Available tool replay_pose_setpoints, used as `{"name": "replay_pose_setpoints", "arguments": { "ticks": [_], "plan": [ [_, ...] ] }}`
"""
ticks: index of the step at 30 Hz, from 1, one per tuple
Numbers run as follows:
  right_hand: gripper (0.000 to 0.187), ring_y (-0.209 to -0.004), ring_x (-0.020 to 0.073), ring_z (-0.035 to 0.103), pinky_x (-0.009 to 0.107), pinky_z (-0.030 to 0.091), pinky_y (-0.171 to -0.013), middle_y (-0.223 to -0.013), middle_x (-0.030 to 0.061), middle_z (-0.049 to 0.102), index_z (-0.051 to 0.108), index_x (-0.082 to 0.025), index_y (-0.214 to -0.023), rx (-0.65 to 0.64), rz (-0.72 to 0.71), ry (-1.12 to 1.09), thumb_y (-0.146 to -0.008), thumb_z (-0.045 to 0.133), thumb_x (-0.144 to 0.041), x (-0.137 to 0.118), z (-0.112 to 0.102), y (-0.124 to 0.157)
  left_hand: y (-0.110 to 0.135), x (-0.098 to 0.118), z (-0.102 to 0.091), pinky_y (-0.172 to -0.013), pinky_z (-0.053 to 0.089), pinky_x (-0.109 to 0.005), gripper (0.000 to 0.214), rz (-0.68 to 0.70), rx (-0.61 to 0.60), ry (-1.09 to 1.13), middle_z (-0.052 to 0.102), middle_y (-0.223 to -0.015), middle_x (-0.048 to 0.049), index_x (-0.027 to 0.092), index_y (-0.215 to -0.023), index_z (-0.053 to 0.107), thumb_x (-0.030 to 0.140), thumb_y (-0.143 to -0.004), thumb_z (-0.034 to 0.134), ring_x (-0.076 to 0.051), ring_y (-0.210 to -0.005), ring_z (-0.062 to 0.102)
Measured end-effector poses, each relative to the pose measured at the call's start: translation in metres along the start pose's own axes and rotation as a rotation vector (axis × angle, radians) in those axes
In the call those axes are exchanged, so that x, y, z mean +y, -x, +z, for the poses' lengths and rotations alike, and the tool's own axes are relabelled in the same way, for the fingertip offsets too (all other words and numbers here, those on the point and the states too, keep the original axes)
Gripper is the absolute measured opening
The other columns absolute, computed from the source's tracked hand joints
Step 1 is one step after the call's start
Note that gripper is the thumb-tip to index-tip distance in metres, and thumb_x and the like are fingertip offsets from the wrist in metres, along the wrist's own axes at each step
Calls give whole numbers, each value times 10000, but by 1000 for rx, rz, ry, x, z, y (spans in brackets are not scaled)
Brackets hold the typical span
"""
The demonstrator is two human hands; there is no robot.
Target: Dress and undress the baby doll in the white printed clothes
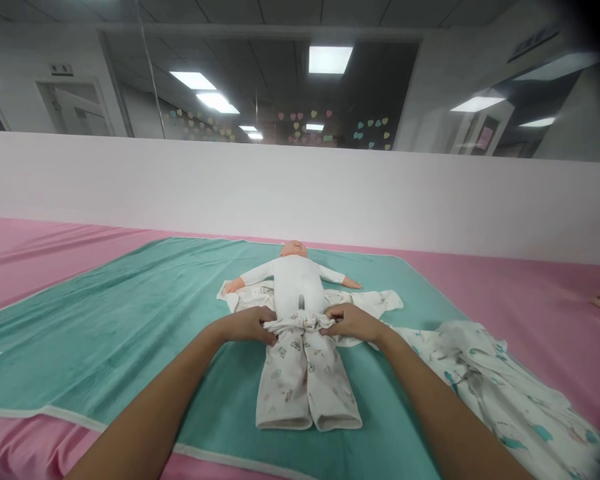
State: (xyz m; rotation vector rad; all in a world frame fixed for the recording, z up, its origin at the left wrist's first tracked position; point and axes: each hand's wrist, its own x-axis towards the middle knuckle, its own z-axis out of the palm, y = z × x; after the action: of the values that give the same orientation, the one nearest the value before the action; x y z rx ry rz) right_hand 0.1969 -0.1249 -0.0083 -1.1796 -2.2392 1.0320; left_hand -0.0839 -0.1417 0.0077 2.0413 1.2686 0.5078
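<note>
Between the two hands, the waist of the printed white baby trousers (305, 380) is bunched. The left hand (250, 325) and the right hand (353, 322) stay apart and pinch it from each side. Just above the grip lies a baby doll (295, 280) on a printed garment (380, 303). Below is a green towel (130, 327) on a pink sheet (530, 293), and right of the grip lies a printed cloth (485, 380).
</note>
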Motion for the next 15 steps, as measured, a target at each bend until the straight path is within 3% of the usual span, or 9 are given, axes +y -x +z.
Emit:
{"name": "replay_pose_setpoints", "arguments": {
  "ticks": [3,6,8,11,13,15],
  "plan": [
    [340,-576,105,317,241,256,-560,-603,-41,377,487,-186,-613,-82,-10,-17,-689,609,-494,-5,-3,4,4,2,-3,-628,348,-229,314,116,-190,-94,546,-832,-7,199,-642,569,494,-602,668,-197,-755,499],
    [311,-606,118,374,239,294,-576,-646,-30,430,530,-190,-665,-124,-11,-11,-692,611,-489,-9,-6,7,6,1,-2,-648,360,-229,397,116,-211,-174,527,-933,-11,216,-778,585,534,-566,691,-201,-800,493],
    [325,-703,152,452,249,346,-626,-766,-9,505,576,-203,-806,-166,-14,7,-652,654,-478,-11,-6,9,5,1,3,-642,370,-235,468,93,-187,-218,523,-945,-17,214,-849,583,544,-539,703,-201,-796,492],
    [605,-944,225,486,289,390,-758,-1038,26,528,524,-229,-1079,-182,-40,1,-549,749,-412,-12,0,12,3,3,12,-634,378,-242,439,90,-78,-248,526,-920,-29,183,-821,593,498,-541,716,-190,-778,492],
    [644,-999,237,482,300,389,-799,-1082,22,528,513,-235,-1094,-134,-72,-29,-524,771,-389,-12,7,12,2,5,16,-639,378,-235,346,127,-31,-216,541,-900,-25,174,-766,605,423,-556,724,-178,-776,499],
    [513,-947,225,510,292,396,-773,-1004,4,565,557,-224,-979,-71,-94,-59,-543,763,-399,-10,13,11,1,6,18,-633,371,-224,282,160,-10,-163,563,-864,-9,178,-740,612,363,-560,727,-163,-764,508]
  ]
}}
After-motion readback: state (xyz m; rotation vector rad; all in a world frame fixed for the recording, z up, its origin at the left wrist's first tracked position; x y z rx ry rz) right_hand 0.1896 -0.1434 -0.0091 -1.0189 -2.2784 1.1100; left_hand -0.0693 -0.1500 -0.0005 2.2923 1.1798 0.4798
